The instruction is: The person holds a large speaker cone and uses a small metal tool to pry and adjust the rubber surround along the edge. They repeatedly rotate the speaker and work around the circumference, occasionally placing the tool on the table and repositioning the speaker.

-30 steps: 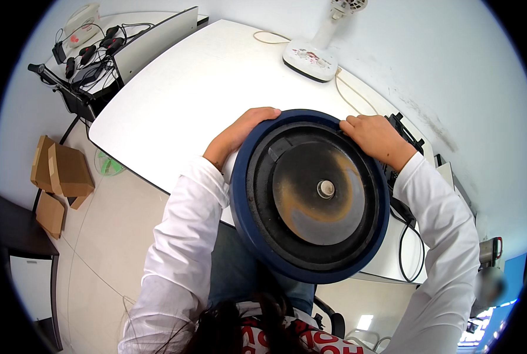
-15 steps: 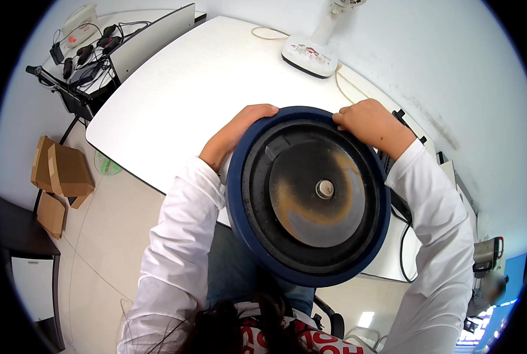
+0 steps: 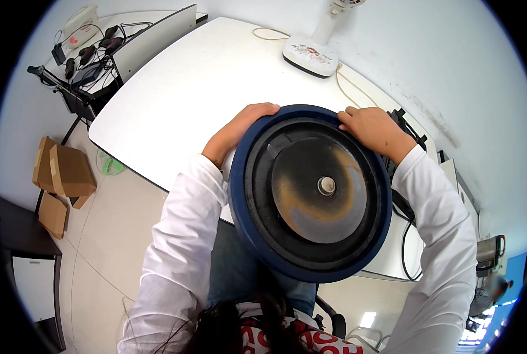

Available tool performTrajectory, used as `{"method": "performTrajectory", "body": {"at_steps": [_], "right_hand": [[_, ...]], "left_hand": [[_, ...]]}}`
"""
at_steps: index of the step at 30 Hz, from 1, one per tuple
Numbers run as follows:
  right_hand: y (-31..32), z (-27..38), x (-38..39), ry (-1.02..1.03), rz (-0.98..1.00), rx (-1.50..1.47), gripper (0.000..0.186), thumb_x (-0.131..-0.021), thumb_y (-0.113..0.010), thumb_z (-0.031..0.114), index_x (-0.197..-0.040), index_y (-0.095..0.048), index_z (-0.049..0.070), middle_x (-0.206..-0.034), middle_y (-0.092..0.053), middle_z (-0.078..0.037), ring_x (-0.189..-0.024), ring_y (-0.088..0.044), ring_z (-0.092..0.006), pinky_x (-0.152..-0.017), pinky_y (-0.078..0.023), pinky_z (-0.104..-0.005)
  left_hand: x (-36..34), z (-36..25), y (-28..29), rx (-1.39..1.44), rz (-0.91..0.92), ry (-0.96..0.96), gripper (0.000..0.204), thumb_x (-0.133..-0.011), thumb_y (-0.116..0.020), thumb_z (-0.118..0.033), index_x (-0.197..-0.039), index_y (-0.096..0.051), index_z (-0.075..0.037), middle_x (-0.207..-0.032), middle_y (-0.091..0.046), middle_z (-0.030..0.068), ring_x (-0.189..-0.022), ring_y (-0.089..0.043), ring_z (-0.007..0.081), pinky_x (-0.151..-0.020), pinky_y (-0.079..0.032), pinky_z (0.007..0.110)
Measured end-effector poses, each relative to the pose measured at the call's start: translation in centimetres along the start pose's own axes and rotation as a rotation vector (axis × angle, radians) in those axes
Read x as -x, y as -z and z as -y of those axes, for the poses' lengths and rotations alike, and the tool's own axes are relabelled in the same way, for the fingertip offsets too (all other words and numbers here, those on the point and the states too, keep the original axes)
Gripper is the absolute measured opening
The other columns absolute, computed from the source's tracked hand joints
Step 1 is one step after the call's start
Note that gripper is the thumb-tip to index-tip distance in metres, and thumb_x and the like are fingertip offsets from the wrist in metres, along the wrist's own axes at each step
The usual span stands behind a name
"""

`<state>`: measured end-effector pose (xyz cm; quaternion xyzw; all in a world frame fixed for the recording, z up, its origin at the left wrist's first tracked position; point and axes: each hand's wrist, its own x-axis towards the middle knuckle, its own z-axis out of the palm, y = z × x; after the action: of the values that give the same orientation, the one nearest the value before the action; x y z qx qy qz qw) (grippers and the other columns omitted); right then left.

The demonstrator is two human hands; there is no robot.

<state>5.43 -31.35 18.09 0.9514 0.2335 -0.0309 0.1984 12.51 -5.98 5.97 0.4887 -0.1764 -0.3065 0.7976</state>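
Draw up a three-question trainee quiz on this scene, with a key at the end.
1. True or false: only the left hand's grip touches the round black disc with a dark-blue rim.
2. Which stands on the smooth white table?
A) a red metal bucket
B) a white stand with a flower-patterned base
C) a green glass bottle
3. Fill in: the brown cardboard box is to the person's ____ of the table.

Key: 1. False; the right hand's grip touches it too. 2. B. 3. left.

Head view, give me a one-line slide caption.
Left hand and right hand grip the blue rim of a round dark disc with a pale central knob, before a white table.
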Motion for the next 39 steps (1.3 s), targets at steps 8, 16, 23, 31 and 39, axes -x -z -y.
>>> {"method": "performTrajectory", "body": {"at_steps": [8, 16, 23, 31, 39], "right_hand": [[0.1, -0.5, 0.1, 0.056, 0.052, 0.094, 0.014, -0.092, -0.047, 0.015, -0.096, -0.047, 0.002, -0.089, -0.055, -0.015, -0.075, -0.061, -0.0331, -0.066, -0.049, -0.0432], [0.5, -1.7, -0.2, 0.193, 0.080, 0.029, 0.014, -0.093, -0.049, 0.019, -0.091, -0.052, 0.005, -0.079, -0.060, -0.013, -0.074, -0.062, -0.0330, -0.066, -0.048, -0.0423], [0.4, -0.9, -1.7, -0.054, 0.151, -0.177, 0.031, -0.095, -0.050, 0.026, -0.083, -0.064, 0.001, -0.073, -0.065, -0.018, -0.076, -0.063, -0.0371, -0.071, -0.047, -0.0459], [0.9, -0.4, -3.1, -0.319, 0.349, -0.250, 0.033, -0.094, -0.049, 0.026, -0.082, -0.066, 0.001, -0.081, -0.068, -0.017, -0.083, -0.065, -0.0363, -0.078, -0.049, -0.0447], [0.4, -0.5, -0.7, -0.173, 0.192, -0.220, 0.022, -0.093, -0.048, 0.022, -0.102, -0.049, 0.002, -0.092, -0.064, -0.017, -0.085, -0.062, -0.0392, -0.075, -0.047, -0.0474]], "left_hand": [[-0.5, 0.2, 0.7, -0.050, 0.008, -0.012, 0.028, -0.092, -0.054, -0.031, -0.088, -0.064, -0.005, -0.083, -0.064, 0.0029, -0.074, -0.057, 0.0095, -0.071, -0.048, 0.023], [-0.5, 0.5, 0.5, -0.012, 0.026, -0.060, 0.029, -0.092, -0.055, -0.030, -0.086, -0.065, -0.004, -0.083, -0.064, 0.0029, -0.073, -0.057, 0.0092, -0.070, -0.048, 0.024], [-0.6, 0.4, 0.8, -0.008, 0.067, -0.085, 0.029, -0.093, -0.054, -0.029, -0.087, -0.065, -0.003, -0.084, -0.065, 0.0028, -0.075, -0.057, 0.0089, -0.071, -0.048, 0.024], [-0.4, 0.2, 0.4, -0.017, 0.001, -0.024, 0.032, -0.094, -0.054, -0.031, -0.092, -0.064, -0.002, -0.088, -0.064, 0.0034, -0.079, -0.058, 0.0100, -0.075, -0.048, 0.024], [-0.5, 0.5, 0.8, -0.002, 0.016, -0.019, 0.032, -0.094, -0.054, -0.032, -0.094, -0.064, -0.001, -0.090, -0.064, 0.0036, -0.080, -0.057, 0.0101, -0.075, -0.048, 0.024]]}}
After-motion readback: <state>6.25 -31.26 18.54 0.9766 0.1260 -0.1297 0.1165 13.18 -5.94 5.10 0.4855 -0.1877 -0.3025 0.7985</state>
